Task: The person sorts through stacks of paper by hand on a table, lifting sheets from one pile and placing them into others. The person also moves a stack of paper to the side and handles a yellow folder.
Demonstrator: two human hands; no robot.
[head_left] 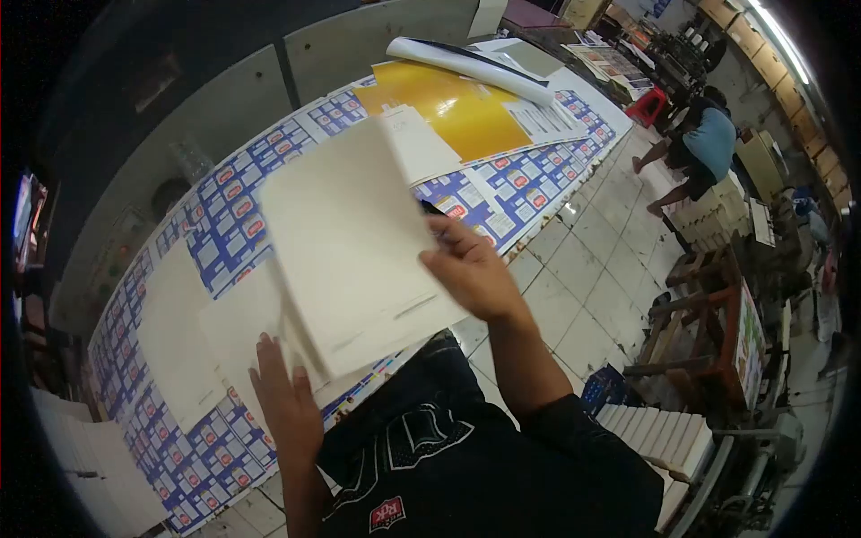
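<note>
A stack of cream paper sheets [354, 242] lies in front of me, its upper sheet blurred along the right edge. At that edge is my right hand [471, 273], its thumb and bent fingers closed on the paper. A small dark object [432, 207] shows just beyond the fingertips, its kind unclear. My left hand [289, 399] lies with fingers stretched out by the lower left corner of the stack, over another cream sheet [242, 314]. Further left lies one more cream sheet [175, 332].
Blue printed sheets [211, 462] cover the table. Yellow sheets [457, 108] and a rolled white sheet [471, 67] lie at its far end. A person [704, 143] bends over paper stacks on the right, near a red stool [646, 108]. Bundled paper blocks [655, 439] stand at lower right.
</note>
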